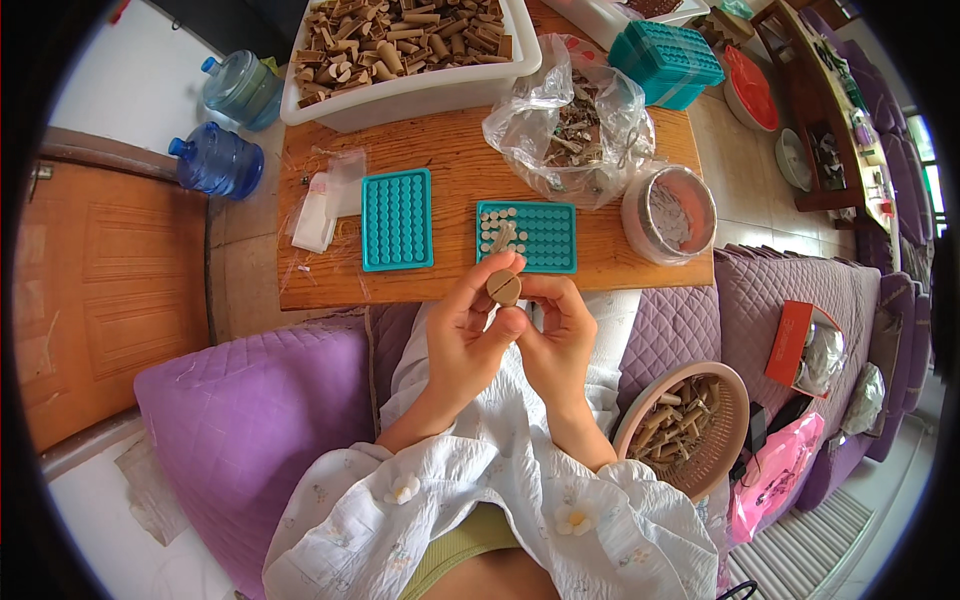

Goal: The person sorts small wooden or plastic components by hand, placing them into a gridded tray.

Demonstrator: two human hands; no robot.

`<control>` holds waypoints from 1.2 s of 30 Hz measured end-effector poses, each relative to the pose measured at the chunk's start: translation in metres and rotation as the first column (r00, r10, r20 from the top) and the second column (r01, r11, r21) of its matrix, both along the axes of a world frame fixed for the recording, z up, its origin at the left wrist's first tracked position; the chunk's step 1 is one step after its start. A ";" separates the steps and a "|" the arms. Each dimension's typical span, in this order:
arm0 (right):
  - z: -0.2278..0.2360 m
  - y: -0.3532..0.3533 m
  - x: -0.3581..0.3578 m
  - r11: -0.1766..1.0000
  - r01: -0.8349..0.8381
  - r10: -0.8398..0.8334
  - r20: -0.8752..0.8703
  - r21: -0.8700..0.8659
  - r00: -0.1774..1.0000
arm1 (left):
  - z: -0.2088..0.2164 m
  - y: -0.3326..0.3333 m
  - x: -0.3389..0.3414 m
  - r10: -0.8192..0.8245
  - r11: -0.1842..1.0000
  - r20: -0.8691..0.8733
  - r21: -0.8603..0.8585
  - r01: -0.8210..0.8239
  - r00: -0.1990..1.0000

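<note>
In front of my lap, a small brown round piece [504, 287] with a dark slit across its end face is held up in my fingers. My left hand [468, 325] pinches it between thumb and fingers. At its right side, my right hand [556, 335] is closed, fingertips pressed close against the piece. Just beyond my fingertips lies a teal tray [552, 240] with rows of round hollows, white discs [489, 226] filling several at its left. A small pale bundle of strips [504, 237] shows over that tray; whether it rests there is unclear.
Left on the wooden table [455, 155] lies another teal tray [397, 220] beside white packets [316, 215]. Behind stand a white bin [400, 108] of brown pieces, a plastic bag [520, 130] of scraps and a round tub [640, 215]. A basket [735, 400] of brown pieces sits right.
</note>
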State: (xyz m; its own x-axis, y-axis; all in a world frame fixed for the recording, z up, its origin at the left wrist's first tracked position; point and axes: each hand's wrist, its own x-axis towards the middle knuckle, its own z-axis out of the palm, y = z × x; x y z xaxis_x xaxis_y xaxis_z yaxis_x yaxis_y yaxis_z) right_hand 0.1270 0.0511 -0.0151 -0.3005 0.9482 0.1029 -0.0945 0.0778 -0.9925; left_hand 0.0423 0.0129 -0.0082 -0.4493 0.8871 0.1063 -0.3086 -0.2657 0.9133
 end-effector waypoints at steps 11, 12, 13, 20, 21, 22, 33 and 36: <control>-0.005 -0.002 -0.010 0.971 -0.164 0.114 0.265 0.176 0.957 | -0.015 0.010 -0.001 0.023 0.998 -0.083 0.056 -0.019 0.996; -0.007 -0.002 -0.010 0.961 -0.156 0.098 0.247 0.229 0.964 | -0.016 0.012 -0.001 -0.004 0.998 -0.084 0.070 0.010 0.996; -0.009 0.000 -0.010 0.961 -0.153 0.093 0.248 0.232 0.964 | -0.018 0.014 -0.001 -0.033 0.996 -0.085 0.084 0.040 0.996; 0.001 0.065 0.038 0.934 -0.356 0.342 0.312 -0.013 0.886 | -0.027 0.017 0.000 0.016 0.993 0.253 0.105 -0.044 0.967; 0.003 0.081 0.052 0.976 -0.218 0.197 0.384 0.012 0.902 | -0.025 0.016 -0.001 0.005 0.993 0.254 0.110 -0.034 0.967; 0.002 0.098 0.065 0.996 -0.081 0.051 0.449 0.047 0.892 | -0.025 0.013 -0.004 -0.032 0.997 0.267 0.076 0.012 0.963; -0.031 0.201 0.107 0.955 -0.282 -0.141 0.977 0.091 -0.161 | -0.026 0.011 -0.008 -0.159 0.986 0.355 0.004 0.168 0.921; -0.040 0.212 0.111 0.931 -0.357 -0.139 0.976 0.070 -0.170 | -0.028 0.010 -0.008 -0.196 0.979 0.388 0.018 0.205 0.901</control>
